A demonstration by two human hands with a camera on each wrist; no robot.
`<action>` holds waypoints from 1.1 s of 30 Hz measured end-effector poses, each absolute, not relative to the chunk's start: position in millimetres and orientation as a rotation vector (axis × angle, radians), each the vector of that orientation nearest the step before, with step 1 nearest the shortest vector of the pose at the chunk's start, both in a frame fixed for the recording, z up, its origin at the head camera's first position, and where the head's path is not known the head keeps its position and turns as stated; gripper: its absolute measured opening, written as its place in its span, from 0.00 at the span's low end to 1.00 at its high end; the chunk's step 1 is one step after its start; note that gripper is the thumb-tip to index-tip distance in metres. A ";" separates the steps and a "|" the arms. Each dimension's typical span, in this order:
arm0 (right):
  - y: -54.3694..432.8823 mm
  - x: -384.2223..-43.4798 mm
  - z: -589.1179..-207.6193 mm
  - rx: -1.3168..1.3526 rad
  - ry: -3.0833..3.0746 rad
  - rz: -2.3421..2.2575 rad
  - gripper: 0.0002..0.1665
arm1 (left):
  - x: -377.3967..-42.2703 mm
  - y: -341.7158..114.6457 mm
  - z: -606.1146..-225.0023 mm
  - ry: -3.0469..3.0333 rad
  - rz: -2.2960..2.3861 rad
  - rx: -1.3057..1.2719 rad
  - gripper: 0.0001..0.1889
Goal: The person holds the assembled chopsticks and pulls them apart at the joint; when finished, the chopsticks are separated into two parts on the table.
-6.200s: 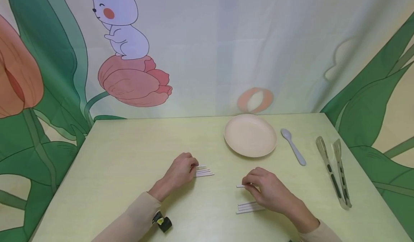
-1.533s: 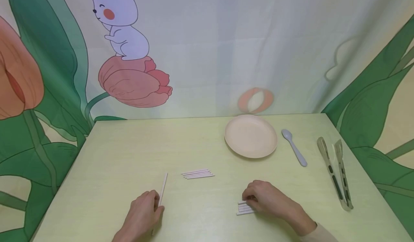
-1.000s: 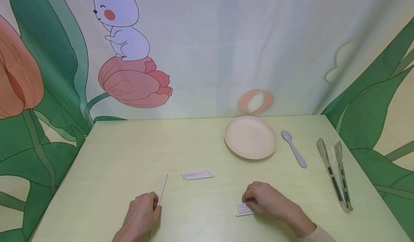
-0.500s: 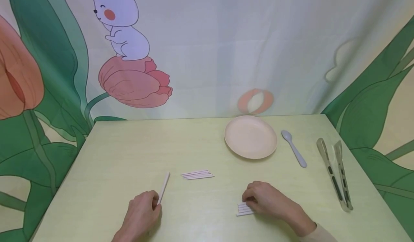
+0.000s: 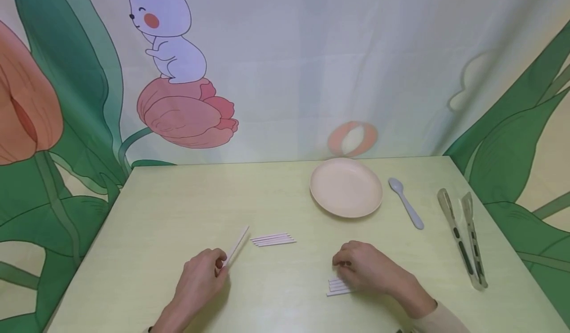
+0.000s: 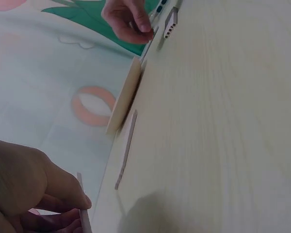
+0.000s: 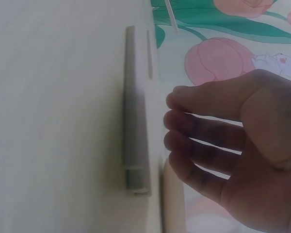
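Between thumb and fingers, my left hand (image 5: pixel 202 276) pinches one thin pale stick (image 5: pixel 237 245), raised at a slant above the table; the left wrist view shows the same stick (image 6: pixel 84 208) upright at the fingertips. Just right of its far tip lies a slanted bundle of several like sticks (image 5: pixel 272 240). My right hand (image 5: pixel 369 268) hovers over a second row of sticks (image 5: pixel 336 288), covering their right ends. In the right wrist view this hand (image 7: pixel 223 131) has loosely bent fingers, apart from the row (image 7: pixel 136 111), and holds nothing. Dark dots mark the row's ends (image 6: pixel 169 32) in the left wrist view.
A round beige plate (image 5: pixel 346 188) sits near the table's back edge. Right of it lies a lilac spoon (image 5: pixel 406 203), then a pair of tongs (image 5: pixel 463 244) near the right edge. A printed curtain (image 5: pixel 267 66) hangs behind the table (image 5: pixel 156 214).
Earlier my right hand held a stick above its row, then rested at the row; now it has lifted slightly, without a stick. My left hand has carried its stick rightward and away, towards the left bundle.
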State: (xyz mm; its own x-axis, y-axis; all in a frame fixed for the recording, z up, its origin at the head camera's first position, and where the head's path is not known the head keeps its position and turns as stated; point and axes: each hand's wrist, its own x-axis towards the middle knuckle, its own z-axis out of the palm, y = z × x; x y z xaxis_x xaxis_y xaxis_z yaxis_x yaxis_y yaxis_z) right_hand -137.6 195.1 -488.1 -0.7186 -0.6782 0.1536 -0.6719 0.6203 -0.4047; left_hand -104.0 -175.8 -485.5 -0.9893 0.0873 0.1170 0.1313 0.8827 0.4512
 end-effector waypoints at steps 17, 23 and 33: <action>186.6 -147.6 -463.2 -1.218 2.953 -0.737 0.07 | -123.9 -148.1 -482.7 -2.807 -0.562 -0.374 0.04; 181.2 -151.9 -456.4 -1.253 2.973 -0.778 0.08 | -131.5 -138.2 -482.2 -2.738 -0.542 -0.475 0.05; 169.9 -154.1 -445.0 -1.268 2.997 -0.778 0.08 | -139.2 -125.1 -478.2 -2.663 -0.532 -0.586 0.06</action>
State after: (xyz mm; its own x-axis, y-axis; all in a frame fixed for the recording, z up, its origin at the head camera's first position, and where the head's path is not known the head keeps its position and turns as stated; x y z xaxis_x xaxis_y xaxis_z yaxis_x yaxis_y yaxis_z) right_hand -154.1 169.9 -445.0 -0.6949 -0.6249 0.3558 -0.7190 0.6087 -0.3354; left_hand -139.2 -125.1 -478.2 -0.8486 0.3233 0.4187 0.4593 0.8430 0.2799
